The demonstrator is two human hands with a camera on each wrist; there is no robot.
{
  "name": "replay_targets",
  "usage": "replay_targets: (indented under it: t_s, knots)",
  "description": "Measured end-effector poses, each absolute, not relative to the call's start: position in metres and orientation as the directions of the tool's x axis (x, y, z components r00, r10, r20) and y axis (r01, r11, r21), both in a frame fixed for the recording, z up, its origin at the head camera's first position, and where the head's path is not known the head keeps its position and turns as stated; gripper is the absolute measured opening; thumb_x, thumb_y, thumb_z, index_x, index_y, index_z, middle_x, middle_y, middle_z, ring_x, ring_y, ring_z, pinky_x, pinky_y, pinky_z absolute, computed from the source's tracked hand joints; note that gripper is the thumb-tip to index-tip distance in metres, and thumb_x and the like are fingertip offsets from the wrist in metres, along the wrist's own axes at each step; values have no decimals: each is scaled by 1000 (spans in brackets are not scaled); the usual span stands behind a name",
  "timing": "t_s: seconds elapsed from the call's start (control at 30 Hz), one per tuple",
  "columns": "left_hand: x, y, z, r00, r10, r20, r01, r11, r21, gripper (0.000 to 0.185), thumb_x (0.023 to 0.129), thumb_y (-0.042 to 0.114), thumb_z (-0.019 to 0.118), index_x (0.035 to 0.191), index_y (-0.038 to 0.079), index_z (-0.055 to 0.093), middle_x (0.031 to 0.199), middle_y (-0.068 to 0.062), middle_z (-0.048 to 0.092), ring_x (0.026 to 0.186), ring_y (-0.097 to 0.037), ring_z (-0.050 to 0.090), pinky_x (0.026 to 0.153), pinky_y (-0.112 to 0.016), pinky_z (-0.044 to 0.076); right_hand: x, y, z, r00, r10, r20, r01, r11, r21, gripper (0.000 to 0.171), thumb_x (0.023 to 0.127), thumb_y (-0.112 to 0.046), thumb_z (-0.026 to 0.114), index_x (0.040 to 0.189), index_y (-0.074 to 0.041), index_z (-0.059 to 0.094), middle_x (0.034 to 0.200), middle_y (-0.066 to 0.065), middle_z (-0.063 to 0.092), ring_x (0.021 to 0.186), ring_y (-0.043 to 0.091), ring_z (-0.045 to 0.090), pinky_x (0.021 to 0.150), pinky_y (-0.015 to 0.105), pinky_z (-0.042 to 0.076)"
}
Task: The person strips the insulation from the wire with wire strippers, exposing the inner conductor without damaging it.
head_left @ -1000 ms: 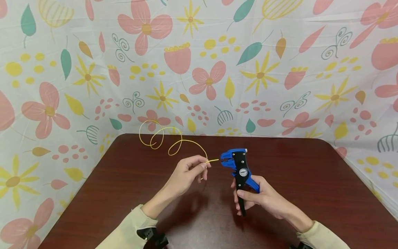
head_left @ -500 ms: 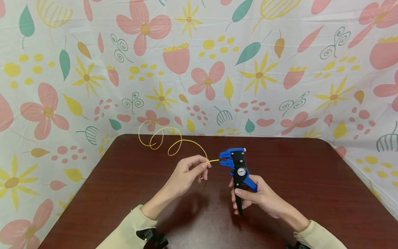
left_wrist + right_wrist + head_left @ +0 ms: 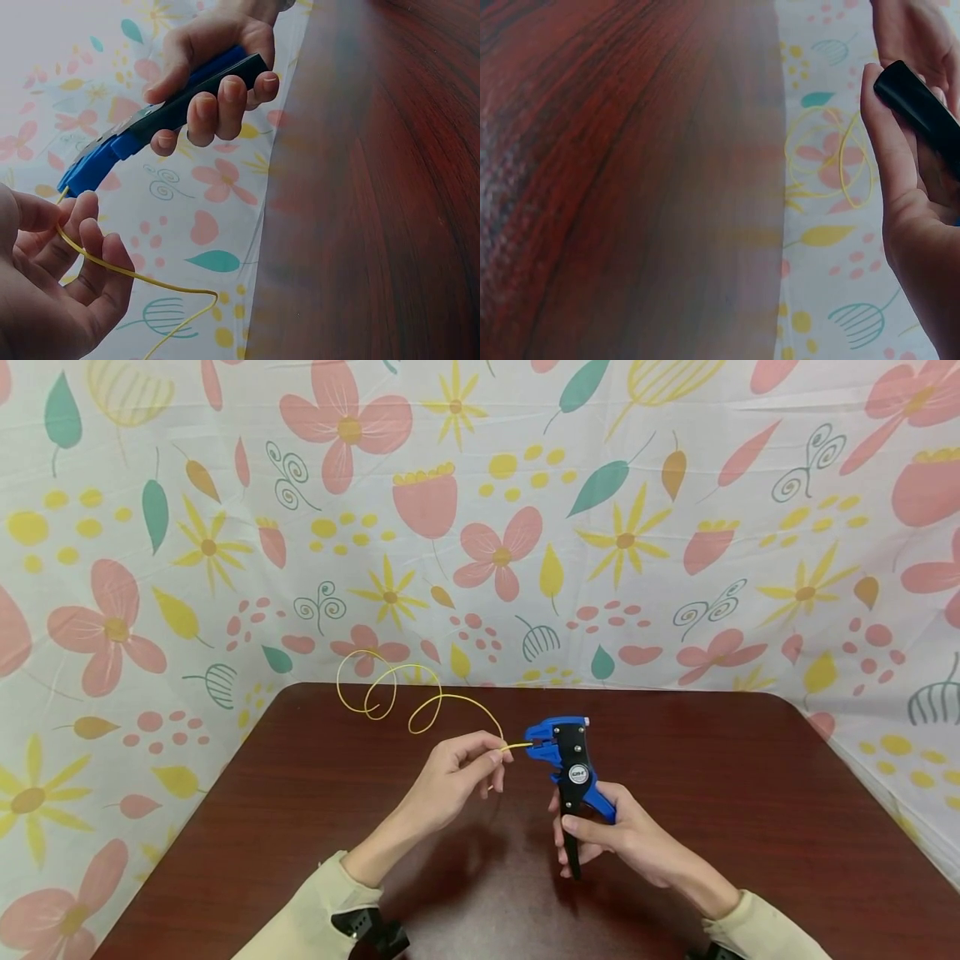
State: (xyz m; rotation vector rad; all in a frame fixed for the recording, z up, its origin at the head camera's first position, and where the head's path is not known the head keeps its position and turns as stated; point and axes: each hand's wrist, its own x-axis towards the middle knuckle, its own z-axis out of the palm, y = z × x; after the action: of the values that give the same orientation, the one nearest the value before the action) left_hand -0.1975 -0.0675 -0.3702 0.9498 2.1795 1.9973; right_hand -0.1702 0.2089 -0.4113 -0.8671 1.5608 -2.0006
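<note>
My left hand (image 3: 457,772) pinches a thin yellow wire (image 3: 468,699) between thumb and forefinger, a short way from its end. The wire's tip reaches into the blue jaws of a wire stripper (image 3: 576,760). My right hand (image 3: 630,831) grips that stripper by its black and blue handles, jaws pointing left toward the wire. In the left wrist view, the wire (image 3: 172,286) runs across the left fingers (image 3: 112,262) and bends away below. Only the black handle end (image 3: 915,101) of the stripper shows in the right wrist view, against the right hand (image 3: 907,195).
Loose coils of the wire loop out behind the left hand, over the far edge of the dark red-brown table (image 3: 697,760). A white curtain (image 3: 480,543) with floral print hangs behind the table and along its sides.
My right hand has brought the wire stripper a little to the left, so its jaws now overlap the wire's tip. My left hand has shifted only slightly to the right.
</note>
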Motion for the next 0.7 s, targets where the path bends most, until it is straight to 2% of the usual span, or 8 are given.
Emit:
replay_targets:
  t_s: [0.27,0.43,0.7]
  knots:
    - [-198,-66,-370,-809,459,368,405,-19,914,16,109,6,54,108,0,70,76,-13,64,66,-38,56,62,-26,51,-169,207,-411,-704,-684,191,-26,-244,-969,22,110,3,46,131,6,53,101,20,68,83,31,74,75,66,58]
    - [-198,-65,-370,-807,460,370,405,-26,914,16,109,5,54,107,-1,69,76,-13,64,65,-29,56,62,-26,51,-169,207,-411,-705,-683,191,-28,-243,-970,22,109,4,46,131,6,53,101,21,68,83,32,74,75,66,58]
    - [-199,-64,-371,-803,460,379,412,-33,911,16,108,4,55,107,-1,69,76,-12,64,64,-25,56,61,-26,51,-169,206,-411,-710,-680,185,-27,-236,-971,23,109,4,46,131,5,53,100,21,68,83,34,74,75,66,58]
